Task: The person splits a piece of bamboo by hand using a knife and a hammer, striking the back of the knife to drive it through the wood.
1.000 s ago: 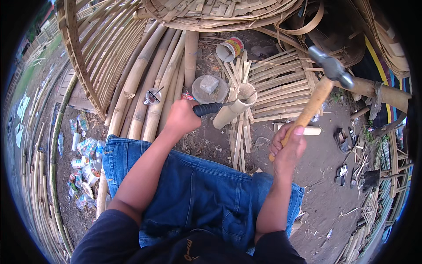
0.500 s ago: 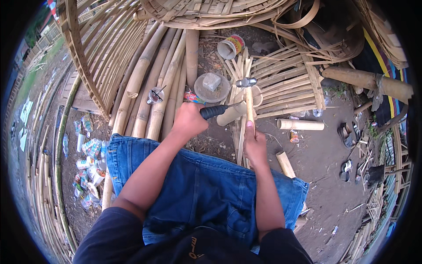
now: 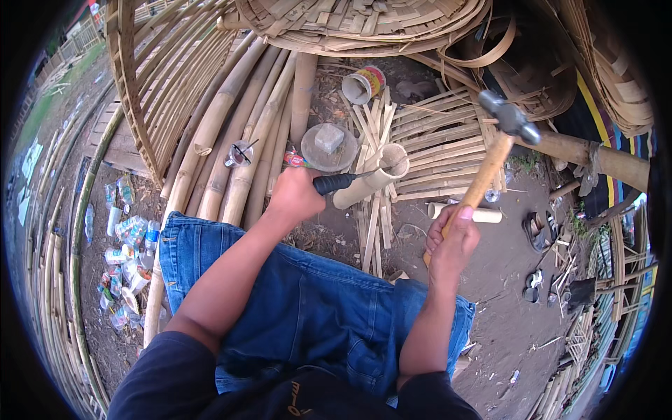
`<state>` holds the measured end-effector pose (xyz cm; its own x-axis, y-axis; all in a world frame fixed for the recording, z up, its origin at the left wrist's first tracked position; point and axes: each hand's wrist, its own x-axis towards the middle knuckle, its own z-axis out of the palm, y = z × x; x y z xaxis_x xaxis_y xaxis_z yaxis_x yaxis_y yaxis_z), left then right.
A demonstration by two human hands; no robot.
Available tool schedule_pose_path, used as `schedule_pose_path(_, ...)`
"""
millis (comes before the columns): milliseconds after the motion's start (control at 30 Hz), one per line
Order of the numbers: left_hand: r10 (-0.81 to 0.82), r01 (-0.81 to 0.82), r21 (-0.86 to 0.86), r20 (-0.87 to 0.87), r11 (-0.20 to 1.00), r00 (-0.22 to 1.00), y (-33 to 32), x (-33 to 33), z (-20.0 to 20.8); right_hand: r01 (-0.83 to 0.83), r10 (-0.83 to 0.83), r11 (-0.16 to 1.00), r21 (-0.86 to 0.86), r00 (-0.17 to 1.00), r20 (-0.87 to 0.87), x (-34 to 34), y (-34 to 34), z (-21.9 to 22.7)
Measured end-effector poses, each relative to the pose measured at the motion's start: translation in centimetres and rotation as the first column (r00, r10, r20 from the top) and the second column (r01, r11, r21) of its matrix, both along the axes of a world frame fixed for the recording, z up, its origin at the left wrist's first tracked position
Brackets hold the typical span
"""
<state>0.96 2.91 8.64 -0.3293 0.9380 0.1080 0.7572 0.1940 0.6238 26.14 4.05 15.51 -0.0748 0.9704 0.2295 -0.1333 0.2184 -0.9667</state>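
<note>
My left hand [image 3: 294, 196] grips a black-handled knife [image 3: 334, 183], its fingers wrapped round the handle. The thin blade, seen almost edge-on, reaches the open top of an upright-leaning bamboo tube [image 3: 361, 187]; I cannot tell how deep it sits. Off to the right, my right hand [image 3: 451, 243] is closed round the wooden handle of a hammer [image 3: 486, 171]. The metal hammer head is raised well away from the tube and the blade.
Split bamboo slats [image 3: 448, 143] lie beyond the tube. A round dish [image 3: 315, 155] bears a pale block [image 3: 329, 138]. Long bamboo poles [image 3: 224, 119] run at the left, with a plastic cup [image 3: 239, 154] on them. A large woven basket [image 3: 364, 31] stands at the far side.
My right hand has swung the hammer up and to the right, away from the blade. My left hand keeps its grip at the tube.
</note>
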Motion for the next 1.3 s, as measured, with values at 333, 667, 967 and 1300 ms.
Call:
schedule_pose_path(333, -0.04, 0.041, 0.016, -0.05, 0.999, 0.998, 0.4, -1.0, -0.5, 0.033, 0.172, 0.957, -0.289, 0.739, 0.651, -2.2, 0.2, -10.6)
schedule_pose_path(667, 0.015, -0.016, -0.034, -0.023, 0.999, 1.0, 0.9, 0.0, 0.2, 0.037, 0.204, 0.864, -0.502, 0.886, 0.416, -1.7, 0.2, -8.1)
schedule_pose_path(967, 0.046, -0.046, -0.089, 0.0, 0.995, 0.999, 0.3, -0.3, 0.6, -0.083, 0.068, 0.989, -0.12, 0.989, -0.128, 0.5, -0.1, -1.0)
schedule_pose_path(1300, 0.154, -0.156, 0.075, 0.041, 0.985, 0.987, 1.0, -2.0, -0.6, 0.183, 0.254, 0.697, -0.693, 0.842, 0.477, -0.5, 0.6, -13.8)
